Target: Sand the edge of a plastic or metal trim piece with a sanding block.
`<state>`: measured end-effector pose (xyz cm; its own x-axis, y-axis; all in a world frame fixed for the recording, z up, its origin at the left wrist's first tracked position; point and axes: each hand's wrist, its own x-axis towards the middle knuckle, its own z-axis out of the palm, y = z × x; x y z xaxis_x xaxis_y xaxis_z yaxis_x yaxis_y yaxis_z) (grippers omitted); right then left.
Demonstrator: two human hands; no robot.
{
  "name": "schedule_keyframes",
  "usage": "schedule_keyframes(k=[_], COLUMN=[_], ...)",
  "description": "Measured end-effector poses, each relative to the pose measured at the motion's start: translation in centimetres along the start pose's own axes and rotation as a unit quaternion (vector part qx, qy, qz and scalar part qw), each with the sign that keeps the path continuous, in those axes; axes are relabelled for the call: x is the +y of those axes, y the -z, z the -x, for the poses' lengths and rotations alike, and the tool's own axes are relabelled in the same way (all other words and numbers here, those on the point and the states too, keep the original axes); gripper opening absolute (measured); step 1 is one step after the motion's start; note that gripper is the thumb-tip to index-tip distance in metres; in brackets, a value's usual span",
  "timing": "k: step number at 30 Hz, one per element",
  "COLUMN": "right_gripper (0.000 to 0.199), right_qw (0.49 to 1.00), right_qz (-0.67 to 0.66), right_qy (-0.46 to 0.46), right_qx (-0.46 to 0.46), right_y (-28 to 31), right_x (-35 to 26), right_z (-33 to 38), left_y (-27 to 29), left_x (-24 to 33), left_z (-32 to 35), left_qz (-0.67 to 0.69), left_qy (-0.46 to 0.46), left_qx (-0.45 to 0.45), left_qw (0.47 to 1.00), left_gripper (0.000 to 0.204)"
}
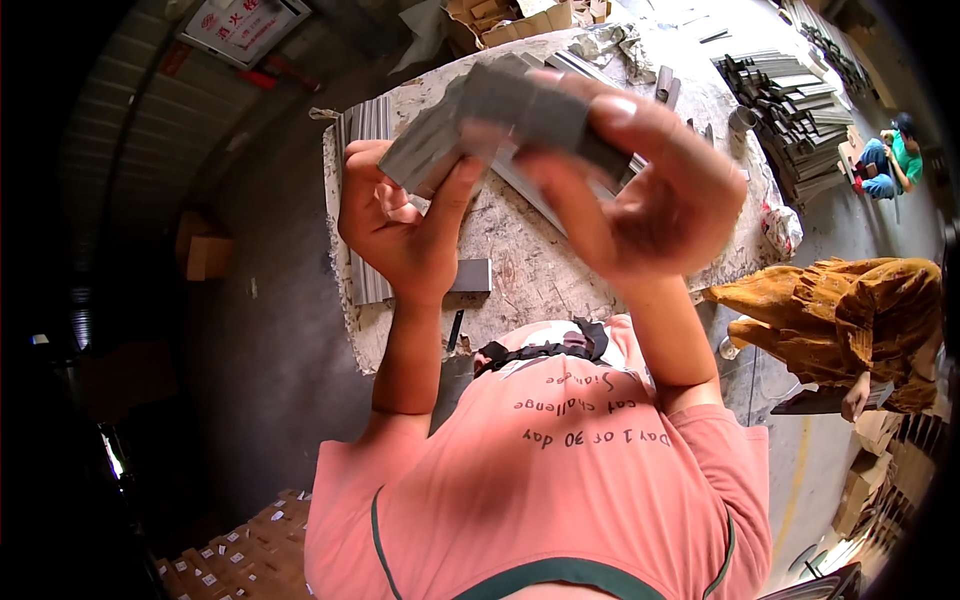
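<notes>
Okay, both hands are hovering over a worn, stained table (pixel 535 285), gripping grey pieces. Left hand (pixel 402 225) is pinching a flat grey piece (pixel 425 150), thumb below, fingers curled behind. Right hand (pixel 665 195) is holding a darker grey block (pixel 525 105) between thumb and fingers; blur is hiding the exact contact. The two pieces are meeting or overlapping above the table; can't tell if they're joined. Hands and pieces are blocking the table's middle, partly covering long bars (pixel 580 66) behind. Grey strips (pixel 368 122) are lying along the left edge, behind the left hand; a small grey block (pixel 473 275) is sitting just beside that wrist. A short tube (pixel 741 119) and a plastic bag (pixel 782 228) are standing near the right edge, a big pile of bars (pixel 795 125) beyond. A person in mustard clothing (pixel 840 300) is staying close on the right; a person in green (pixel 907 162) is sitting farther off. Cardboard boxes (pixel 515 25) are crowding the far edge.
</notes>
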<state>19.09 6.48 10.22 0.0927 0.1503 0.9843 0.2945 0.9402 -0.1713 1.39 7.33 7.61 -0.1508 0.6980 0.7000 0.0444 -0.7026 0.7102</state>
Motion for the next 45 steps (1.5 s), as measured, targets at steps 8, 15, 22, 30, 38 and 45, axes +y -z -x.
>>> schedule_keyframes(k=[8, 15, 22, 30, 38, 45], right_gripper=[0.052, 0.054, 0.056, 0.053, 0.051, 0.049], right_qw=[1.000, 0.988, 0.999, 0.997, 0.987, 0.981], right_qz=[0.006, 0.143, 0.043, 0.074, 0.155, 0.189], right_qy=[0.015, -0.015, -0.008, 0.020, 0.042, 0.031], right_qx=[0.009, 0.058, 0.019, 0.025, -0.028, 0.024], right_y=[1.3, 1.3, 0.5, 1.5, 1.7, 1.4], right_x=[-0.1, 0.7, 0.2, 0.0, -0.3, -0.3], right_z=[-1.1, -0.3, -0.4, -0.9, -1.5, -1.8], left_y=[-0.1, -0.6, -0.8, -0.6, -0.8, -0.7], left_x=[-0.4, 0.0, -0.1, -0.3, -0.1, 0.2], left_z=[-0.1, -0.3, -0.4, -0.6, -0.5, -0.3], left_qz=[-0.019, -0.011, -0.003, -0.014, -0.014, -0.027], left_qy=[-0.012, -0.008, -0.001, -0.019, -0.028, -0.026], left_qx=[-0.007, 0.001, 0.006, -0.002, 0.002, 0.000], left_qw=[1.000, 1.000, 1.000, 1.000, 1.000, 0.999], left_gripper=[0.035, 0.032, 0.032, 0.033, 0.034, 0.035])
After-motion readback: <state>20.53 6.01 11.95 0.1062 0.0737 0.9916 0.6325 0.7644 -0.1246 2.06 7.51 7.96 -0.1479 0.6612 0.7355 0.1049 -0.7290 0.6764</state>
